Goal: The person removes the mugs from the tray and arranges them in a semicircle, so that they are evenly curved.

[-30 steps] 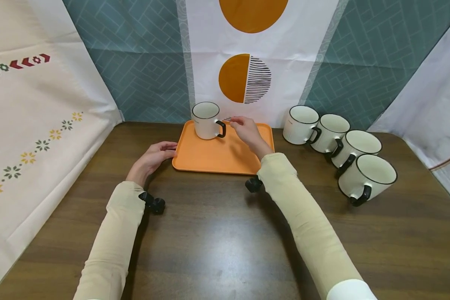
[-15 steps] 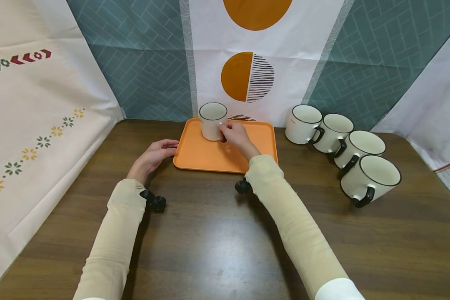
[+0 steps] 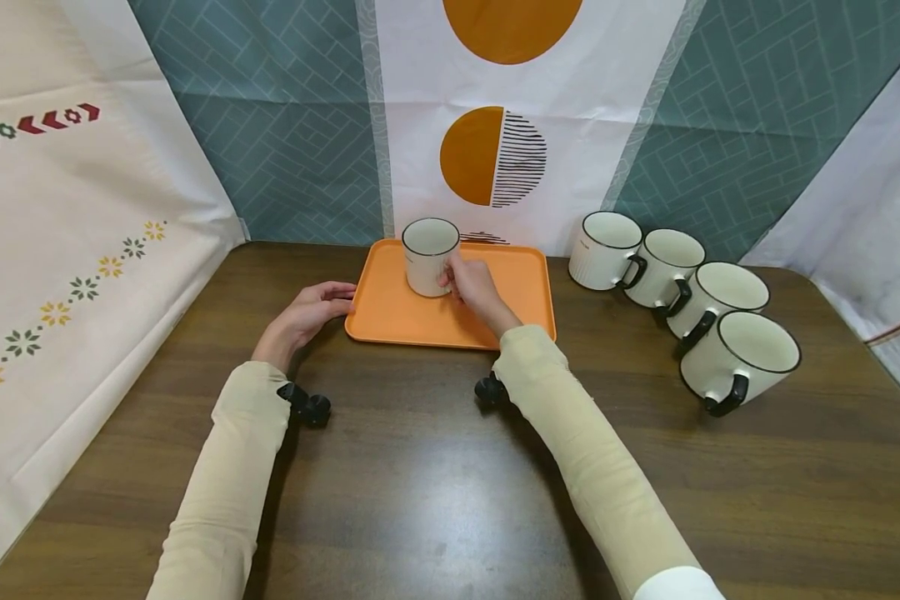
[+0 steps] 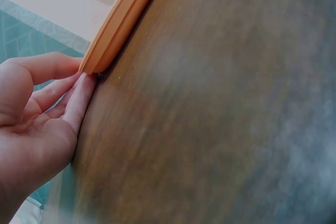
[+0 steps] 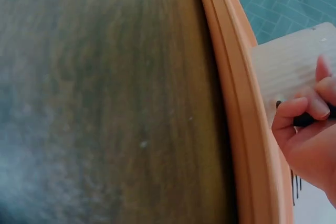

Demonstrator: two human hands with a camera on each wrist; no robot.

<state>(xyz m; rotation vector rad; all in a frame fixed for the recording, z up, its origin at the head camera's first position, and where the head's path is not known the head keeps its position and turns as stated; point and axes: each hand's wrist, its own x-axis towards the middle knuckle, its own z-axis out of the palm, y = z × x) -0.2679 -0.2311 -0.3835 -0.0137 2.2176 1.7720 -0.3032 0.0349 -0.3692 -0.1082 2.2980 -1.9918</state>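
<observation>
A white mug with a dark rim stands upright over the left half of the orange tray. My right hand holds it by its black handle, which the fingers mostly hide. Seen from the right wrist, the curled fingers wrap the handle beside the ribbed mug wall. My left hand is at the tray's left edge. In the left wrist view, that hand pinches the tray rim, with fingers both above and below it.
Several more white mugs with black handles stand in a slanting row on the right of the table, from the rear mug to the front mug. A patterned cloth hangs behind the wooden table.
My right hand has reached the mug's handle and taken hold of it. The mug has moved slightly right and nearer to me on the tray. My left hand has stayed at the tray edge.
</observation>
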